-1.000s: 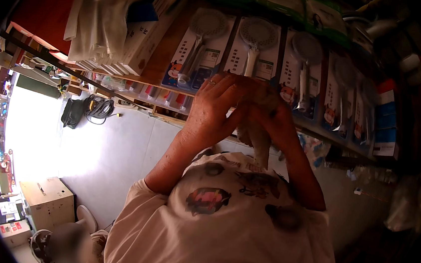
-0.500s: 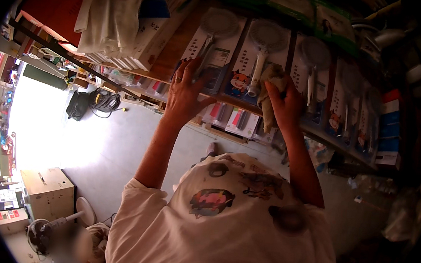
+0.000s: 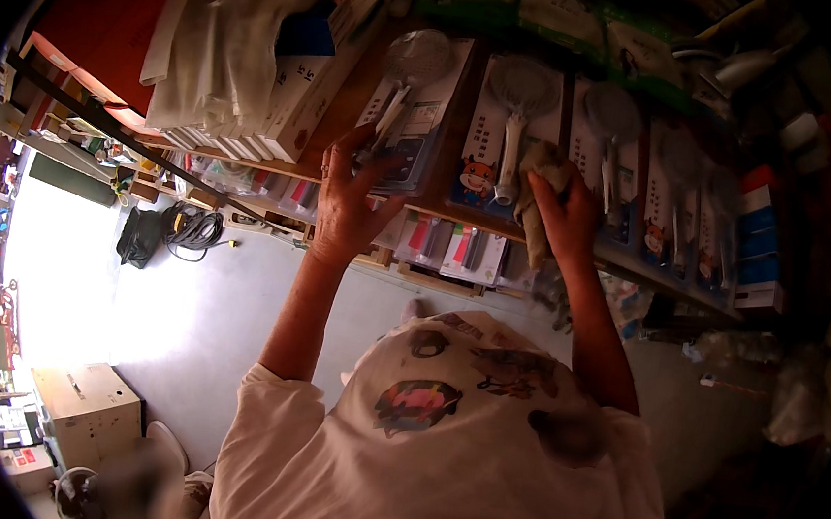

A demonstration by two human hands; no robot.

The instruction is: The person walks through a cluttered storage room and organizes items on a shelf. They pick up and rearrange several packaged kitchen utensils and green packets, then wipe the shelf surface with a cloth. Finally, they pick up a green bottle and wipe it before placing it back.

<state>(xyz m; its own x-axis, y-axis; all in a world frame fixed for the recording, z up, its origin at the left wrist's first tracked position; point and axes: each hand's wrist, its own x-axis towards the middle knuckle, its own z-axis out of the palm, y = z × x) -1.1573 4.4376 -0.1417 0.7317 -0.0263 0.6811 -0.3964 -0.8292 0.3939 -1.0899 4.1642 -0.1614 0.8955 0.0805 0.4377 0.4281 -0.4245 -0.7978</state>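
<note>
My left hand (image 3: 347, 194) reaches to the lower end of the leftmost packaged shower head (image 3: 418, 57). Its fingers are spread over the pack's front and left edge, with the thumb held apart. A tan cloth (image 3: 537, 206) is bunched in my right hand (image 3: 570, 214) and hangs down over the shelf's front edge. It lies against the lower right side of a second packaged shower head (image 3: 523, 86), which has a pale handle and a cartoon cow on its card. Just right of that hand lies a third packaged shower head (image 3: 611, 114).
More shower head packs continue rightward to blue-and-white boxes (image 3: 760, 250). Green-edged packets (image 3: 565, 21) lie behind them. To the left are plastic-covered white boxes (image 3: 302, 91) and a red box (image 3: 100, 19). Small packs (image 3: 470, 252) fill a lower shelf. A coiled black cable (image 3: 193, 230) is on the floor.
The leftmost pack has shifted slightly left and tilted, widening the gap beside the second pack. My left fingers have moved over its lower end. My right hand keeps the cloth beside the second pack.
</note>
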